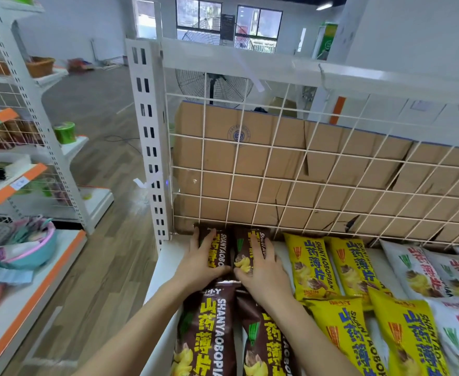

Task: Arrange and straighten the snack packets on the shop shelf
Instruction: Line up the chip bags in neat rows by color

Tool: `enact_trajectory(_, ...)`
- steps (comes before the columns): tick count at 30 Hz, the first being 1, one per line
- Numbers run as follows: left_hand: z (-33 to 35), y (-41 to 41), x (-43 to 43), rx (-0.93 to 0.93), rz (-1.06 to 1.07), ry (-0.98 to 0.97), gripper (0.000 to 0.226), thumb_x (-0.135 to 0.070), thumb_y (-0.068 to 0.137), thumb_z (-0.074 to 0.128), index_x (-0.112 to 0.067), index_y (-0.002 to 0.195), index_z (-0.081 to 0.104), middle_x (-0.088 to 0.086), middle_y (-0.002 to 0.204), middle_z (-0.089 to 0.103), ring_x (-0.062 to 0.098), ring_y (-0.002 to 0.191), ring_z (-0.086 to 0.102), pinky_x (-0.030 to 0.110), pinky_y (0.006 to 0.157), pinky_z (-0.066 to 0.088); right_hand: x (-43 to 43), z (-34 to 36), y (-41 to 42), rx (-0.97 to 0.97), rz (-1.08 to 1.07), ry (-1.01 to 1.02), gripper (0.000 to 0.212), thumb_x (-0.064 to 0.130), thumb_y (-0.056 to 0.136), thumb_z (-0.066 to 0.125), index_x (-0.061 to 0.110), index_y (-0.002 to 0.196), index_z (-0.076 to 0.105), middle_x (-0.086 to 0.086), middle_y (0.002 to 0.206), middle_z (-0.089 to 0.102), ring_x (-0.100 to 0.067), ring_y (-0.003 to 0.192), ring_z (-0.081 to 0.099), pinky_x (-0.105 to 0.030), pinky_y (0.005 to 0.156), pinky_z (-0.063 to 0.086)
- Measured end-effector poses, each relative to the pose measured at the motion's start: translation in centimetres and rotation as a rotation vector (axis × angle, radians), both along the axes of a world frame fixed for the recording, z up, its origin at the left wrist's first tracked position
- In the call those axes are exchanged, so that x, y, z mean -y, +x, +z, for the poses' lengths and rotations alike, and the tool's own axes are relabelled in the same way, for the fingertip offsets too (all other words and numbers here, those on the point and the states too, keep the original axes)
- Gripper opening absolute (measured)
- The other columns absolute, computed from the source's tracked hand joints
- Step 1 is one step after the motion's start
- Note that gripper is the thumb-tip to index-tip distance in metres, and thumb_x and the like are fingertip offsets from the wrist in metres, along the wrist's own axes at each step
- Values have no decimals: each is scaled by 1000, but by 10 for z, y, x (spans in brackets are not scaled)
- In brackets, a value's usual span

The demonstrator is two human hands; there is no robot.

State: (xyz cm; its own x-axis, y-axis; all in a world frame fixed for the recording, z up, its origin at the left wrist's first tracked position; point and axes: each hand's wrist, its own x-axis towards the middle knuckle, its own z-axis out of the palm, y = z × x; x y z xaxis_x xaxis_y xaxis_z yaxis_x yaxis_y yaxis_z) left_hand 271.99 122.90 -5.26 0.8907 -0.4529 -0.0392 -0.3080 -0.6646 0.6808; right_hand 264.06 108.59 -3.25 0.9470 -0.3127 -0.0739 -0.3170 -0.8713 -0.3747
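Far left: white metal shop rack [68,147] with orange edge strips, carrying a green round tub [65,132] and, lower down, pink and teal round plastic basins [33,248]. Next, white perforated steel upright [149,147] at the rear left corner of the white shelf [168,256]. Along the shelf's rear edge, white wire grid panel [304,169], backed by brown corrugated cardboard [250,158] with a round blue stamp, unreadable.

In that rear left corner, left hand [199,263] flat on the left rear brown packet [217,248] and right hand [260,270] flat on the right rear brown packet [246,248]. Packets side by side, far ends at the grid. Fingers straight, thumbs splayed inward across the near ends, tips almost meeting.

Toward the front edge, glossy front brown packets [209,329] printed "SHANYAOBOPIAN" in white beside yellow Chinese characters. Rightward, yellow glossy packets [312,267] with the same word and blue characters, overlapping in slanted rows. Then white packets [418,270] with red characters, toward the right edge.
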Motion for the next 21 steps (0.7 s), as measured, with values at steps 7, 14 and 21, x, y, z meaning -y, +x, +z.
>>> enact_trajectory(7, 3, 10, 9, -1, 44, 21, 88, -39, 81, 67, -29, 148, 11, 11, 155, -3, 33, 141, 16, 38, 113, 23, 3, -2, 8, 14, 14, -20, 79, 52, 88, 46, 27, 148, 1, -5, 156, 0, -32, 138, 18, -39, 105, 32)
enact_trajectory(14, 4, 10, 8, -57, 66, -31, 69, -46, 94, 43, -26, 149, 7, 8, 157, -5, 28, 144, 6, 38, 116, 14, 6, -8, 11, 31, 30, -90, 81, 59, 87, 42, 27, 148, -1, -7, 157, -4, -31, 141, 13, -43, 111, 24)
enact_trajectory(21, 8, -4, -1, 84, -51, 30, 82, -43, 86, 60, -27, 149, 9, 5, 157, -4, 23, 144, -1, 33, 115, 9, 15, -7, 10, 134, 128, -70, 71, 61, 88, 33, 30, 147, 12, 2, 157, -3, -21, 144, -2, -45, 114, 19)
